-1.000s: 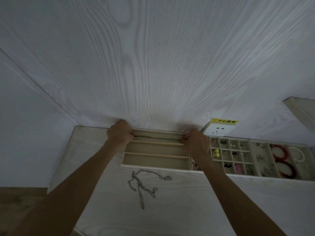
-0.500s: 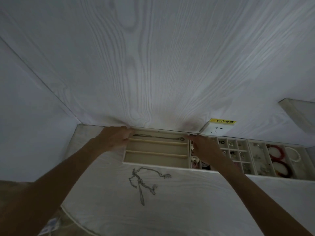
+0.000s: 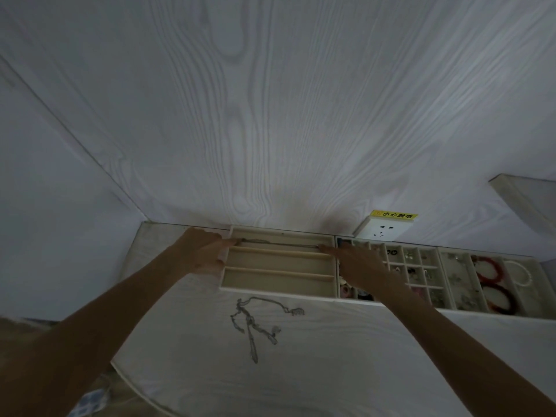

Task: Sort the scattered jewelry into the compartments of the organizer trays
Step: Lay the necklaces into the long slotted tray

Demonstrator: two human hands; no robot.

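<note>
White wood-grain wall (image 3: 270, 115) rises behind a pale table (image 3: 331, 356), and three organizer trays sit in a row along the table's far edge. At the left end of that row is a long-slot tray (image 3: 276, 278) with three lengthwise slots; a thin chain (image 3: 279, 242) lies stretched straight in its far slot. The left hand (image 3: 204, 254) rests at the tray's left end, fingers extended, fingertips touching the chain's left end. The right hand (image 3: 358, 263) reaches in from the right, fingers straight, index tip at the chain's right end; whether either hand pinches the chain cannot be told. Beside it, a grid tray (image 3: 415, 272) holds small pieces, and a bracelet tray (image 3: 493, 284) holds red bracelets (image 3: 489, 267) and a white one. Near the table's middle, just in front of the long-slot tray, lies a tangle of necklaces (image 3: 255, 323). A wall socket (image 3: 382, 231) with a yellow label sits above the trays.
</note>
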